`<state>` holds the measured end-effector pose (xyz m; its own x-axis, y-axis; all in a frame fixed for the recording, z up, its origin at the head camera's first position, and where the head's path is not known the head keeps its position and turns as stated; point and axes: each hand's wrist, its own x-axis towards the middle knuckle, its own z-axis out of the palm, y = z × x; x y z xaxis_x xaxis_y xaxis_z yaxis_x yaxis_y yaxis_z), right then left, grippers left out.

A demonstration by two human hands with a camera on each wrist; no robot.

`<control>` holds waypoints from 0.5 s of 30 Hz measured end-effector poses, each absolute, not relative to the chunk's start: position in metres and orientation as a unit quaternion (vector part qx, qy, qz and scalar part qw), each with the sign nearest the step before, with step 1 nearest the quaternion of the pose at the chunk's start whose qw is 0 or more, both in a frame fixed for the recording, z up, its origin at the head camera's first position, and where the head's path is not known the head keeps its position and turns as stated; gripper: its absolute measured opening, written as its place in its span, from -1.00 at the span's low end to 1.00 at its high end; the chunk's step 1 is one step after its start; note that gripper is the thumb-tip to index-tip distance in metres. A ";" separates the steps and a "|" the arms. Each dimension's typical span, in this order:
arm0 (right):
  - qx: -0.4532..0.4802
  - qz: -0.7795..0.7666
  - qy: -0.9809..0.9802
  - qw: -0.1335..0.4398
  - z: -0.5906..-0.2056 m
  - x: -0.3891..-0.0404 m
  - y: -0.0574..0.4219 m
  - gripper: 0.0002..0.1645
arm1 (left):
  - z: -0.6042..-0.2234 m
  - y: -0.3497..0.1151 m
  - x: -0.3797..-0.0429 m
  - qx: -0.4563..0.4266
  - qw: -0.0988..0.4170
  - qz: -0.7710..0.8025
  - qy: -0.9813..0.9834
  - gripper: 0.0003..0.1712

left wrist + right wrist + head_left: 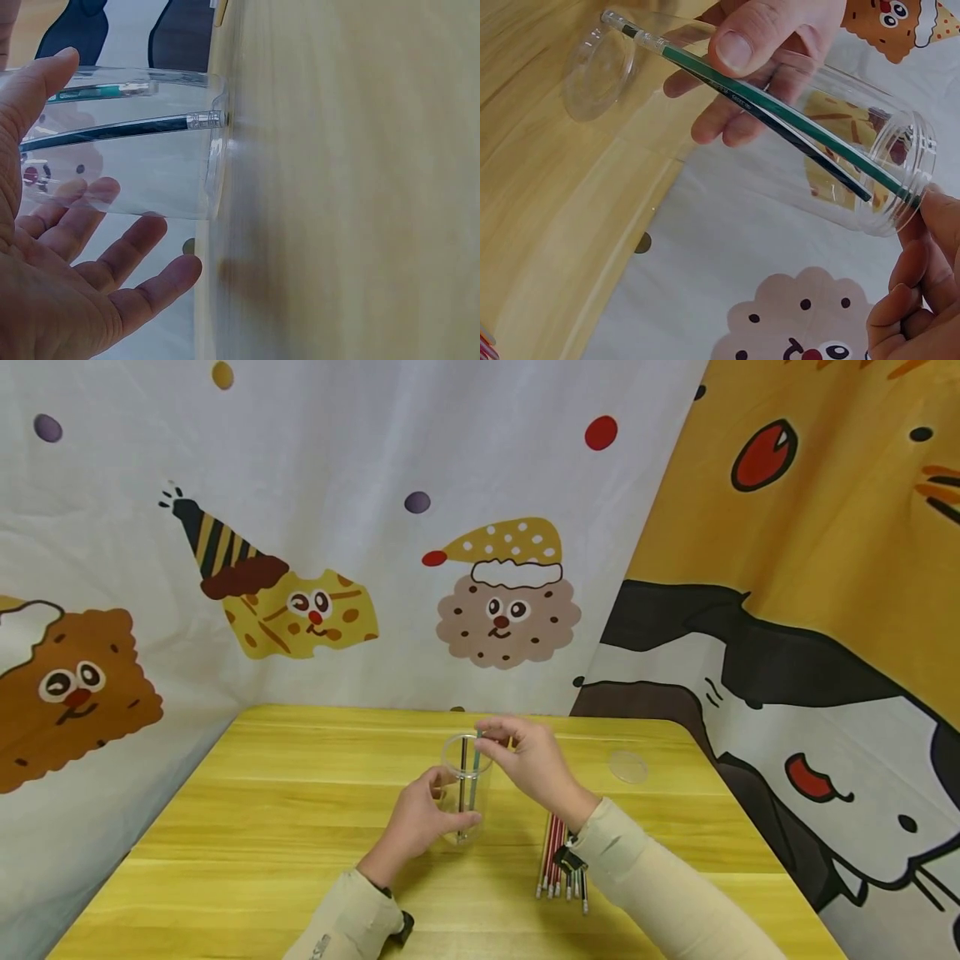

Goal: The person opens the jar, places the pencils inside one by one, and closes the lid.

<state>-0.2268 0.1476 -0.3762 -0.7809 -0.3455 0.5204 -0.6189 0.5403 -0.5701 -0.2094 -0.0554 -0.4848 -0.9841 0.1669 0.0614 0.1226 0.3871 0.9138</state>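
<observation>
A clear plastic jar point(483, 787) stands upright on the table, its open mouth facing up. My left hand point(420, 812) holds it low down, thumb on the near side and fingers curved behind. Inside the jar a black pencil point(810, 156) leans with its eraser end at the bottom. Beside it is a green pencil point(802, 124), mostly inside the jar, eraser end down. My right hand point(528, 760) pinches the green pencil's upper end at the rim between thumb and fingers.
A bunch of red, black and green pencils point(553, 856) lies on the wooden table point(300, 827), partly under my right forearm. To the right rests a round clear lid point(628, 767). A cartoon-printed cloth point(360, 460) hangs behind the table.
</observation>
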 end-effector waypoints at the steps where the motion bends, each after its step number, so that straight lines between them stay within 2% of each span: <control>1: 0.280 0.387 -0.861 0.175 -0.377 -0.227 0.147 -0.78 | -0.485 -0.056 -0.209 0.087 0.019 0.546 0.833 -0.22; 15: 0.272 0.386 -0.866 0.163 -0.381 -0.228 0.143 -0.87 | -0.484 -0.056 -0.210 0.084 0.022 0.544 0.834 -0.21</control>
<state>-0.2275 0.1434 -0.3810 -0.7987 -0.3467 0.4918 -0.5975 0.5538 -0.5799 -0.2097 -0.0561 -0.4841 -0.9848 0.1648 0.0553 0.1169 0.3929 0.9121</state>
